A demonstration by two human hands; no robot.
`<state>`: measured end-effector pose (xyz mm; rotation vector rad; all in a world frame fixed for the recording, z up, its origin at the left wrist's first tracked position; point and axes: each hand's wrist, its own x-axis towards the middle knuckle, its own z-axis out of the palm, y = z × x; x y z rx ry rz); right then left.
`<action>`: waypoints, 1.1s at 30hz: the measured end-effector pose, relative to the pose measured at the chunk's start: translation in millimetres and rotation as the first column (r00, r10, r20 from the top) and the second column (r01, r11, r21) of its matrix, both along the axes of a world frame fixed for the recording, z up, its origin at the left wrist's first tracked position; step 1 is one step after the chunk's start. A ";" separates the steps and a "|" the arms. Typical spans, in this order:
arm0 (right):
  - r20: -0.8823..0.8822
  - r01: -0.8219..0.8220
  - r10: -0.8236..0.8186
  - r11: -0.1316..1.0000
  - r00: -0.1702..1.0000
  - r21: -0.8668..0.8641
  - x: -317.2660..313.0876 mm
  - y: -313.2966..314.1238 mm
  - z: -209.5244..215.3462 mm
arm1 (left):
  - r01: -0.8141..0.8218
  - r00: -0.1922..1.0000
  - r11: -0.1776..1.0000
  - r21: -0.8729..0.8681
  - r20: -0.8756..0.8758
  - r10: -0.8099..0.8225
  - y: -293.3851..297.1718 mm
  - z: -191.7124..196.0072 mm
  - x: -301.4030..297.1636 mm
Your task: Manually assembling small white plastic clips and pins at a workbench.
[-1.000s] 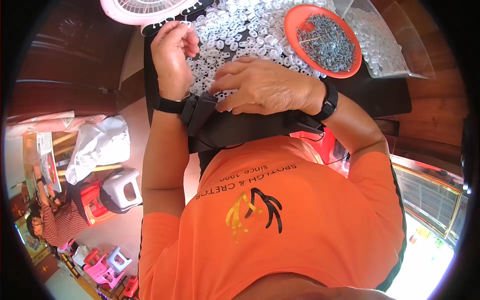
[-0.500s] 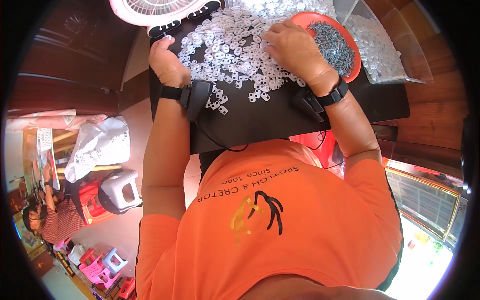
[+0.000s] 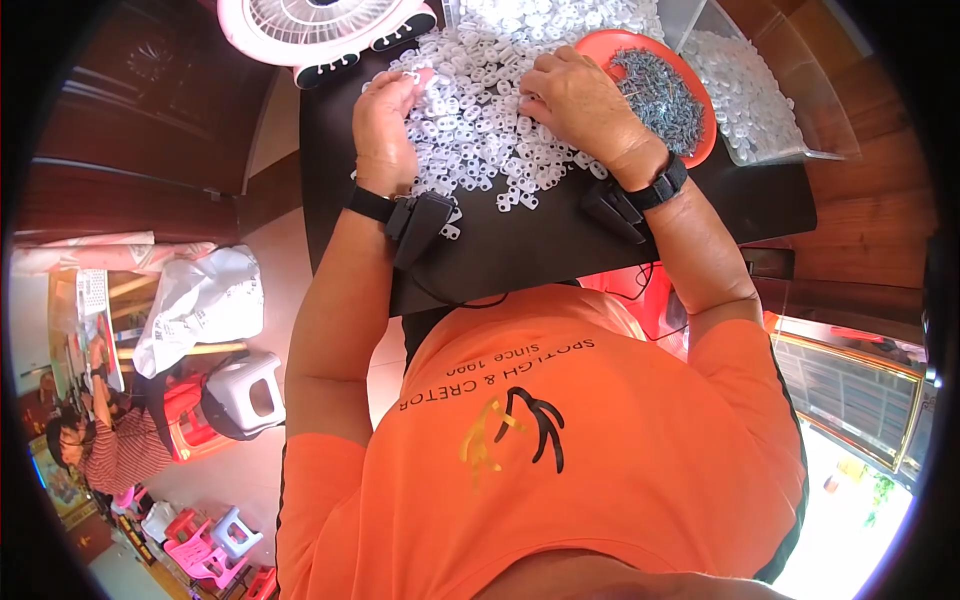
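Note:
Small white plastic pieces with holes (image 3: 465,125) lie heaped over the dark table. At the heap's left side is my left hand (image 3: 386,125), its thumb and fingers pinched on one white plastic piece (image 3: 412,74). My right hand (image 3: 588,108) rests over the heap's right side, fingers curled down and together. Whatever its fingertips hold, if anything, is hidden beneath them. Right beside that hand stands an orange-red plate (image 3: 708,125) filled with small grey metal nails or screws (image 3: 660,100).
A pink fan (image 3: 330,40) stands at the far left of the black table (image 3: 520,245). Beyond the plate, a clear bin (image 3: 750,95) holds more white pieces. Black devices with cables are strapped to both wrists. A person in a striped top (image 3: 125,450) sits away at the left, near several stools.
My left hand has moved right, from the table's left edge to over the heap, with the white piece still at its fingertips. My right hand has barely shifted.

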<state>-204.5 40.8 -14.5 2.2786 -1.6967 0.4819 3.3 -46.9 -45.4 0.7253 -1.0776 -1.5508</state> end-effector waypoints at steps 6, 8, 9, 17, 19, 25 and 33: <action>0.288 -0.070 0.080 0.997 0.954 -0.045 3.5 0.7 9.1 | -0.016 0.993 0.997 -0.078 0.117 0.026 15.4 28.1 4.7; 0.661 -0.100 -0.027 0.983 0.750 0.154 8.0 2.3 11.7 | 0.050 0.991 0.987 -0.155 0.133 -0.029 25.5 31.8 2.9; 0.874 -0.255 -0.061 0.945 0.481 0.207 7.4 -2.5 5.8 | 0.074 0.991 0.982 -0.172 0.124 -0.053 30.9 33.0 0.1; 0.989 -0.455 -0.107 0.879 0.098 0.140 9.0 -3.1 12.2 | 0.158 0.979 0.977 -0.141 0.150 -0.136 46.3 34.8 -10.9; 0.992 -0.463 -0.098 0.878 0.080 0.124 8.7 -4.2 9.6 | 0.168 0.977 0.976 -0.140 0.153 -0.146 46.5 34.1 -11.6; 0.991 -0.443 -0.064 0.890 0.116 0.110 7.9 -5.0 6.7 | 0.184 0.976 0.970 -0.159 0.150 -0.160 48.7 39.1 -12.8; 0.994 -0.408 -0.064 0.908 0.089 0.095 11.0 -2.7 9.7 | 0.261 0.948 0.955 -0.142 0.224 -0.226 50.3 33.9 -15.9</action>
